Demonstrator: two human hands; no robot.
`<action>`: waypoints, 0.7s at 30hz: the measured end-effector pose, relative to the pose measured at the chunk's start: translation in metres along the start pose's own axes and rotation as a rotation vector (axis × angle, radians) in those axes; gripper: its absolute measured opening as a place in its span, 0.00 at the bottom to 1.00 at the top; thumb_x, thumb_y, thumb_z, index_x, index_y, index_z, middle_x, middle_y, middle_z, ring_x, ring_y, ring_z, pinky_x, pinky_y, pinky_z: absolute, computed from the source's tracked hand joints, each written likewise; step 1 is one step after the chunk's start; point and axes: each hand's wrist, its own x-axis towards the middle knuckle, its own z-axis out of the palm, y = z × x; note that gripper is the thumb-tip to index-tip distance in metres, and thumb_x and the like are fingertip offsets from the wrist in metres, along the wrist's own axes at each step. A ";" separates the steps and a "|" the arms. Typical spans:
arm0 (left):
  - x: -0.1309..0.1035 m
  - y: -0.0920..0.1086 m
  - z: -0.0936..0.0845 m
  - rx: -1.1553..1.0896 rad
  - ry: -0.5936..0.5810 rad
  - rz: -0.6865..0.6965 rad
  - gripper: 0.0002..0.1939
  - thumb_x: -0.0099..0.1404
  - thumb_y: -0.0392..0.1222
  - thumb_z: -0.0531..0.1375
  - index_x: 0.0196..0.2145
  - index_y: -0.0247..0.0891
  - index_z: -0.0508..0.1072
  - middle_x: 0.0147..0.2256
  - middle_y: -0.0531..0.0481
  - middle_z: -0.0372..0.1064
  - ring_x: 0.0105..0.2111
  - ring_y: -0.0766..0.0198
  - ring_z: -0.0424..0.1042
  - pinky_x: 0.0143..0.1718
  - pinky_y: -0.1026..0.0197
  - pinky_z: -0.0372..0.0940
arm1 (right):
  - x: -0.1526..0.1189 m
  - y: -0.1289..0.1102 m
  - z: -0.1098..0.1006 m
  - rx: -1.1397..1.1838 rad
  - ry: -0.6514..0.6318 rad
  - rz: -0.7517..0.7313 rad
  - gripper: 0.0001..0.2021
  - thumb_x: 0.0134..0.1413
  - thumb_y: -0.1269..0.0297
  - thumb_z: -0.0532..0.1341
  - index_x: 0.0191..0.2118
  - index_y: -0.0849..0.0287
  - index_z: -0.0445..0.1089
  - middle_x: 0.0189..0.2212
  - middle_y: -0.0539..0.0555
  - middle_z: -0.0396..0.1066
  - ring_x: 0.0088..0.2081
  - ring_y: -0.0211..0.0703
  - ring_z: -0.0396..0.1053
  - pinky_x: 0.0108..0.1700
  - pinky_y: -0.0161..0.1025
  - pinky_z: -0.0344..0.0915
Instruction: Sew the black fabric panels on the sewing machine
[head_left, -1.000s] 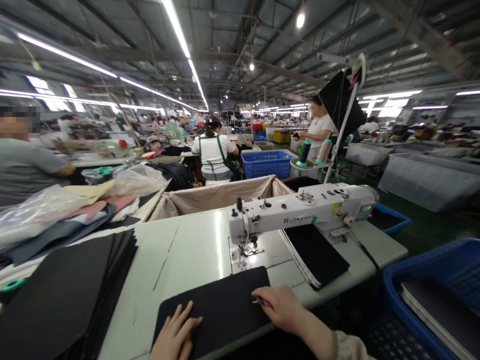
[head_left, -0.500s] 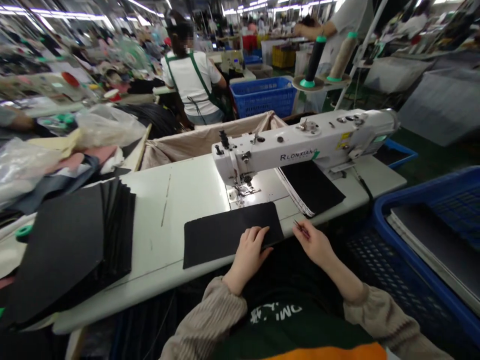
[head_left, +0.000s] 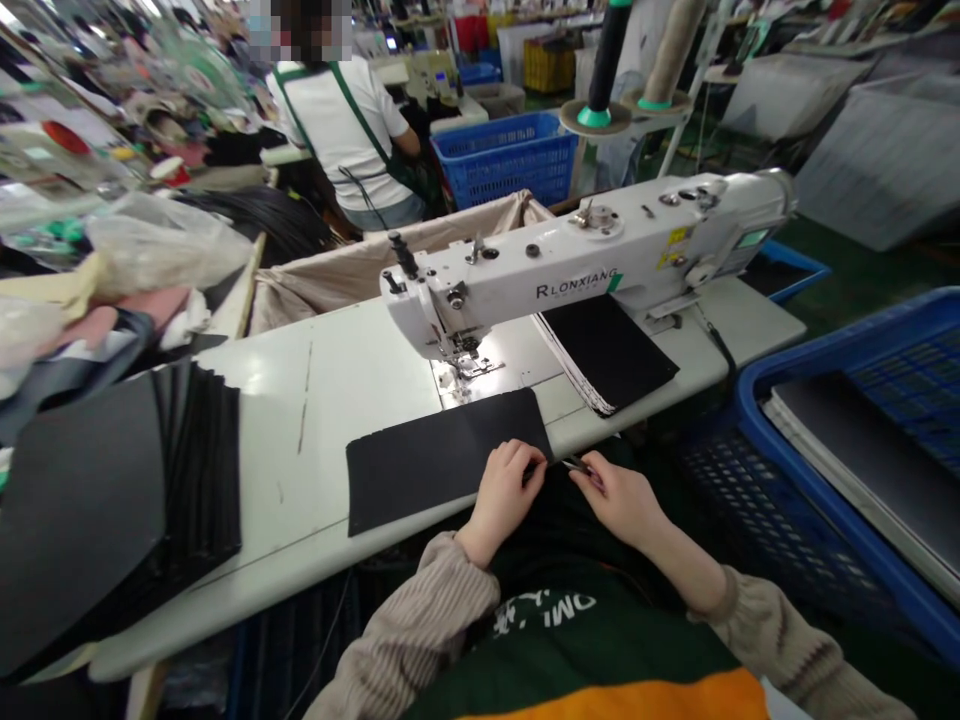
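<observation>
1. On the near side of the sewing machine (head_left: 585,260), see the black panel (head_left: 442,455) laid flat on the tabletop (head_left: 360,365), long side near the front edge, probably to keep one corner within easy reach.
2. Also on the near side of the sewing machine, find the left hand (head_left: 510,488) at the panel's near right corner, curled nearly closed with thumb close to fingertips, seemingly to steady that corner. Cannot tell a pinch on the panel from a mere touch.
3. Slightly farther right before the sewing machine, find the right hand (head_left: 616,498) closed around a small pointed metal tool (head_left: 576,465), tip toward the left hand, likely angled so to meet the corner without shifting the panel.
4. Well left of the sewing machine, note a fanned pile of black sheets (head_left: 124,500), apparently set apart to leave working room.
5. Under the arm of the sewing machine, note a black-topped, white-edged stack (head_left: 611,350), perhaps tucked there for reach.
6. Right of the sewing machine, note a blue basket (head_left: 745,395), presumably placed to spare tabletop space.
</observation>
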 end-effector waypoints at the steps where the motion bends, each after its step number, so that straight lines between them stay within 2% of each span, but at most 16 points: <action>1: 0.000 -0.001 -0.001 -0.031 0.004 -0.013 0.04 0.70 0.36 0.55 0.38 0.38 0.70 0.38 0.48 0.67 0.40 0.59 0.65 0.44 0.55 0.61 | -0.001 -0.003 0.000 -0.009 -0.009 -0.017 0.13 0.66 0.52 0.50 0.39 0.54 0.66 0.25 0.47 0.72 0.27 0.39 0.71 0.29 0.35 0.54; 8: 0.001 -0.002 -0.006 -0.155 0.009 -0.074 0.02 0.67 0.35 0.56 0.36 0.38 0.68 0.36 0.49 0.67 0.39 0.60 0.66 0.43 0.57 0.62 | 0.005 -0.019 0.003 -0.111 -0.040 -0.077 0.14 0.67 0.53 0.49 0.37 0.55 0.65 0.28 0.49 0.74 0.29 0.40 0.71 0.27 0.36 0.49; 14: -0.003 0.004 -0.006 -0.093 0.019 -0.054 0.04 0.68 0.36 0.56 0.34 0.39 0.68 0.34 0.49 0.67 0.38 0.59 0.67 0.41 0.56 0.62 | 0.011 -0.029 0.010 -0.219 -0.036 -0.110 0.14 0.69 0.57 0.48 0.35 0.55 0.65 0.29 0.52 0.75 0.29 0.43 0.73 0.27 0.37 0.50; 17: -0.004 0.004 -0.005 -0.082 0.043 -0.050 0.05 0.68 0.37 0.55 0.34 0.39 0.68 0.35 0.48 0.68 0.37 0.59 0.67 0.41 0.55 0.63 | 0.016 -0.026 0.016 -0.251 -0.028 -0.125 0.13 0.68 0.60 0.48 0.35 0.54 0.66 0.27 0.52 0.75 0.28 0.45 0.74 0.26 0.38 0.52; 19: -0.005 -0.003 -0.008 -0.110 0.047 -0.016 0.06 0.69 0.37 0.53 0.34 0.40 0.68 0.35 0.47 0.69 0.37 0.60 0.68 0.40 0.56 0.64 | 0.023 -0.019 0.019 -0.233 -0.007 -0.145 0.12 0.67 0.60 0.48 0.34 0.53 0.65 0.27 0.51 0.75 0.28 0.45 0.74 0.27 0.37 0.55; 21: -0.010 -0.019 -0.015 -0.085 -0.032 0.125 0.08 0.70 0.41 0.54 0.33 0.41 0.69 0.34 0.48 0.70 0.36 0.60 0.69 0.41 0.57 0.66 | 0.030 -0.009 0.022 -0.176 0.031 -0.150 0.11 0.65 0.58 0.51 0.33 0.52 0.65 0.27 0.49 0.75 0.29 0.44 0.75 0.28 0.36 0.59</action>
